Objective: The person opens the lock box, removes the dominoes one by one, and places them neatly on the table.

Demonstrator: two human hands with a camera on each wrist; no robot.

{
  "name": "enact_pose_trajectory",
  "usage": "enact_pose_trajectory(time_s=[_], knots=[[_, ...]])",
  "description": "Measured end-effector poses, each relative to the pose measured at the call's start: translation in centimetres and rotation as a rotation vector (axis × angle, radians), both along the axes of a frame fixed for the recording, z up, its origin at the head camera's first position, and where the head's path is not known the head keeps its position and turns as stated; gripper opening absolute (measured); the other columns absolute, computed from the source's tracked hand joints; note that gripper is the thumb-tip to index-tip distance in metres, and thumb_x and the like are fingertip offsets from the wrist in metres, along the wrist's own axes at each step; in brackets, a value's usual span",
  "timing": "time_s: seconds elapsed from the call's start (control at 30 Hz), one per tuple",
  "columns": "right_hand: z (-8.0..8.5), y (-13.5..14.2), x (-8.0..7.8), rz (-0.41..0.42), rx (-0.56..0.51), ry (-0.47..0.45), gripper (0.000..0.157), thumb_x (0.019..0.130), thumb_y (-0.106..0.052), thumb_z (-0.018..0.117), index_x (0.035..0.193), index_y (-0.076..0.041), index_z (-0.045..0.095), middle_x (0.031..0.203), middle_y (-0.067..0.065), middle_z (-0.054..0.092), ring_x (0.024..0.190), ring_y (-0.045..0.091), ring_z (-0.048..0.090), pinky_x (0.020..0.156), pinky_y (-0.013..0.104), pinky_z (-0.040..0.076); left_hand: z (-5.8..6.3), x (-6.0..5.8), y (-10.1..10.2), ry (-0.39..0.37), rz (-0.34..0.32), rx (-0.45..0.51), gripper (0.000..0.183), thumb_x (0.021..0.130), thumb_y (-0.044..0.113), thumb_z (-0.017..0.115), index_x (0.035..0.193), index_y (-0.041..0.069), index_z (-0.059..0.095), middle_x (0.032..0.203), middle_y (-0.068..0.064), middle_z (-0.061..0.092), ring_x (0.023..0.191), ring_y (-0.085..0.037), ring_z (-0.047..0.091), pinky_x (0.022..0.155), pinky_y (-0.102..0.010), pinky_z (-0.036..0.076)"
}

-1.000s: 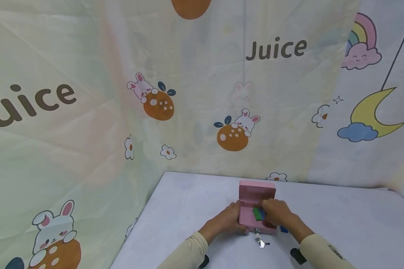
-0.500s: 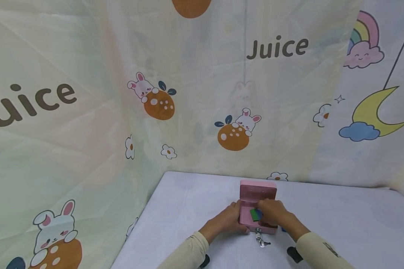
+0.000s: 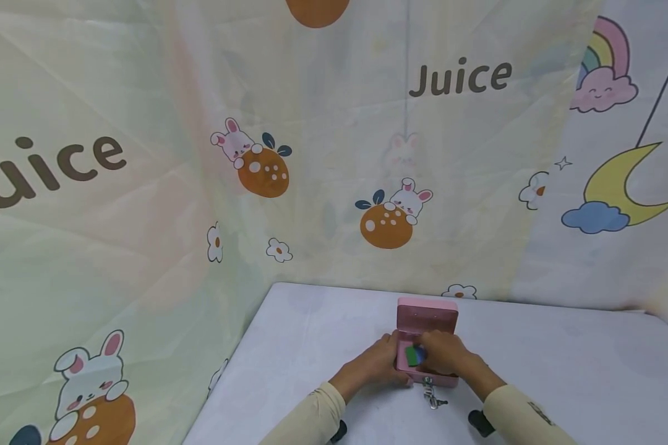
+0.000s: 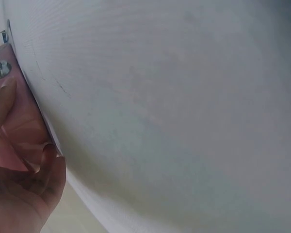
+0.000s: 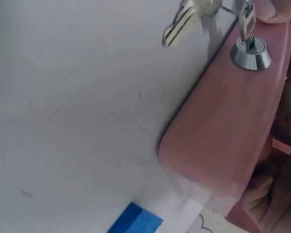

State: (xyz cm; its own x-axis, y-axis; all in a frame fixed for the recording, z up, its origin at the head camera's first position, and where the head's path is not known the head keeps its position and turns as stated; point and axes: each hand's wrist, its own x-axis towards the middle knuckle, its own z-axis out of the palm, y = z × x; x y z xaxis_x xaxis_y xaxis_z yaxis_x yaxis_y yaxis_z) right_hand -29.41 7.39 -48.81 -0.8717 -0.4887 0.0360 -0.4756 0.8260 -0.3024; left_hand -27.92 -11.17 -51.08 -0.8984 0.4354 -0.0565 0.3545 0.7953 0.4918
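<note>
A pink metal cash box (image 3: 448,382) stands on the table with its lid (image 3: 426,318) raised. My left hand (image 3: 375,361) grips its left side, thumb on the front face in the left wrist view. My right hand (image 3: 444,352) reaches into the box from the right, fingers curled down against a blue block (image 3: 421,354). A green block (image 3: 411,356) lies just left of the blue one. Most of the right fingertips are hidden behind the hand. A key (image 5: 248,24) is in the front lock (image 5: 251,53), and a second key (image 5: 179,23) hangs from its ring.
Another blue block (image 5: 136,221) lies on the white table (image 3: 562,371) near the box's right front corner; the right arm covers it in the head view. Dark wrist devices (image 3: 481,423) show by the sleeves. Printed curtains (image 3: 323,123) stand behind and left.
My right hand has moved left inside the box, and the green and blue blocks have shifted left with it. My left hand keeps its grip on the box, which stays put.
</note>
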Motion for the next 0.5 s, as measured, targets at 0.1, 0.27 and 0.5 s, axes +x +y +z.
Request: enact_pose_trajectory(time_s=[0.1, 0.27, 0.5], knots=[[-0.3, -0.2, 0.0, 0.002, -0.024, 0.0, 0.043, 0.068, -0.017, 0.093, 0.106, -0.009, 0.074, 0.097, 0.005, 0.074, 0.083, 0.017, 0.061, 0.088, 0.048, 0.056, 0.1, -0.1, -0.1, -0.011, 0.001, 0.007, 0.102, 0.075, 0.039, 0.089, 0.154, 0.024, 0.027, 0.13, 0.002, 0.054, 0.115, -0.006, 0.053, 0.104, -0.03, 0.048], [-0.9, -0.5, -0.2, -0.005, -0.05, 0.013, 0.047, 0.067, -0.017, 0.093, 0.109, -0.01, 0.072, 0.099, 0.003, 0.073, 0.085, 0.017, 0.06, 0.089, 0.047, 0.055, 0.2, 0.0, 0.0, -0.01, -0.002, 0.013, 0.103, 0.075, 0.038, 0.089, 0.155, 0.022, 0.025, 0.128, 0.001, 0.054, 0.111, -0.005, 0.054, 0.102, -0.028, 0.049], [-1.4, -1.1, -0.3, -0.026, -0.074, 0.017, 0.049, 0.068, -0.019, 0.093, 0.111, -0.01, 0.072, 0.1, 0.002, 0.073, 0.091, 0.019, 0.064, 0.094, 0.048, 0.055, 0.2, 0.1, 0.1, 0.0, 0.006, -0.017, 0.102, 0.075, 0.038, 0.088, 0.154, 0.021, 0.026, 0.129, 0.001, 0.054, 0.111, -0.006, 0.054, 0.101, -0.027, 0.05]])
